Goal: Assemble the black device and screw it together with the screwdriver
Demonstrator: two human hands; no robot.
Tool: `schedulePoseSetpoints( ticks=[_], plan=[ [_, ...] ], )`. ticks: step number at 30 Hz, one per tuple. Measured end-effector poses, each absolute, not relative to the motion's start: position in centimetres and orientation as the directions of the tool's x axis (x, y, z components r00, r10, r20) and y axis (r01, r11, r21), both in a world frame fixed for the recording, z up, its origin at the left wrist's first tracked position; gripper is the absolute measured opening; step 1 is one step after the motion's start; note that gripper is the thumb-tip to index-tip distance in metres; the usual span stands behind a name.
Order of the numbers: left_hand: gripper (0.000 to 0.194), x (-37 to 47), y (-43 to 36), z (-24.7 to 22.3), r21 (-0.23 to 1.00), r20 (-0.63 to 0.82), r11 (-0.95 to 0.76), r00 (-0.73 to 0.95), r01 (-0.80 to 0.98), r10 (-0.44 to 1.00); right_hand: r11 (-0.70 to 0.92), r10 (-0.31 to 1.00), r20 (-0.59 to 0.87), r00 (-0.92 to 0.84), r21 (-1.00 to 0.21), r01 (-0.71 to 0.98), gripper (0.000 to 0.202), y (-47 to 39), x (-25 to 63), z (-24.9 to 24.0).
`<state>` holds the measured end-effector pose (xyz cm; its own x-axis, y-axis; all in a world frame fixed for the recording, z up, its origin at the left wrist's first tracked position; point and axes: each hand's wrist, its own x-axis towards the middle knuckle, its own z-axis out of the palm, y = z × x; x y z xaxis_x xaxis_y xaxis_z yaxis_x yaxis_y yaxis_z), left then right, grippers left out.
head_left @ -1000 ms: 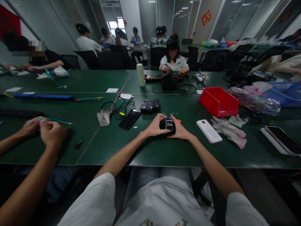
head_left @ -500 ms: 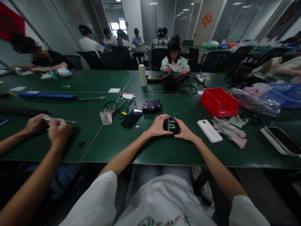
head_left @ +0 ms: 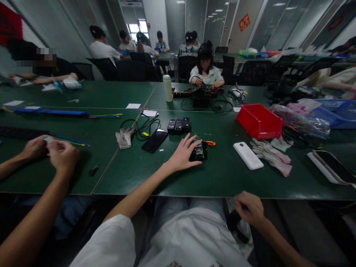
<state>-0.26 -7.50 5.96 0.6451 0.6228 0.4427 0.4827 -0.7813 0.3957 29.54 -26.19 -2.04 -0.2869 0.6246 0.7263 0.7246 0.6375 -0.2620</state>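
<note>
My left hand [head_left: 183,152] is open, its fingers spread around the left side of a small black-cased device with a bare green circuit board [head_left: 199,150] on the table. I cannot tell whether the fingertips touch it. Just beyond lies a tool with an orange loop handle [head_left: 210,143], partly hidden by the device. My right hand [head_left: 250,208] is back at the table's front edge, slightly blurred, with its fingers curled in. Something faint may be at its fingertips, but I cannot make it out. Several small black boxes [head_left: 178,126] stand together behind my left hand.
A black phone [head_left: 154,141], grey gloves [head_left: 125,138] and cables lie left. Right are a white power bank [head_left: 248,155], more gloves [head_left: 274,154], a red bin [head_left: 258,120] and another phone [head_left: 335,166]. A neighbour's hands [head_left: 62,155] work at left; a person sits opposite behind a bottle [head_left: 167,88].
My right hand has left the device and drawn back toward me to the table edge. My left hand has opened wider beside the device, which sits slightly further left; the orange handle now shows.
</note>
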Motion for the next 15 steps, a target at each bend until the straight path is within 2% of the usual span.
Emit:
schedulePoseSetpoints(
  ticks=[1, 3, 5, 7, 8, 10, 12, 15],
  plan=[
    [0.070, -1.3, -9.1, 6.0, 0.382, 0.514, -0.805, 0.620, 0.454, 0.593, 0.625, 0.663, 0.667, -0.340, -0.243, 0.742, 0.021, -27.5, 30.4, -3.1],
    [0.052, -4.0, -12.5, 5.0, 0.345, 0.661, -0.860, 0.553, 0.375, 0.506, 0.476, 0.793, 0.540, -0.283, -0.258, 0.841, 0.014, -29.6, 32.2, -5.4],
    [0.035, -7.5, -16.0, 2.9, 0.280, 0.782, -0.903, 0.469, 0.325, 0.411, 0.237, 0.908, 0.401, -0.118, -0.260, 0.936, 0.014, -30.9, 34.0, -7.7],
    [0.020, -11.1, -19.1, 0.1, 0.285, 0.818, -0.883, 0.384, 0.374, 0.427, -0.020, 0.956, 0.270, 0.116, -0.334, 0.942, 0.030, -31.8, 35.5, -10.1],
    [0.014, -12.9, -20.3, -1.3, 0.307, 0.811, -0.846, 0.345, 0.436, 0.472, -0.113, 0.959, 0.192, 0.210, -0.421, 0.900, 0.034, -32.2, 36.1, -11.3],
    [0.010, -16.1, -22.4, -3.8, 0.369, 0.698, -0.737, 0.354, 0.567, 0.622, -0.279, 0.942, -0.001, 0.334, -0.551, 0.786, 0.043, -32.5, 36.9, -13.3],
    [0.010, -18.9, -23.8, -5.9, 0.397, 0.568, -0.589, 0.315, 0.704, 0.760, -0.463, 0.876, -0.188, 0.444, -0.584, 0.667, 0.048, -32.3, 37.4, -14.5],
    [0.006, -22.0, -24.4, -8.5, 0.463, 0.389, -0.303, 0.117, 0.833, 0.914, -0.594, 0.792, -0.321, 0.520, -0.602, 0.534, 0.050, -31.3, 37.7, -14.9]
  ],
)
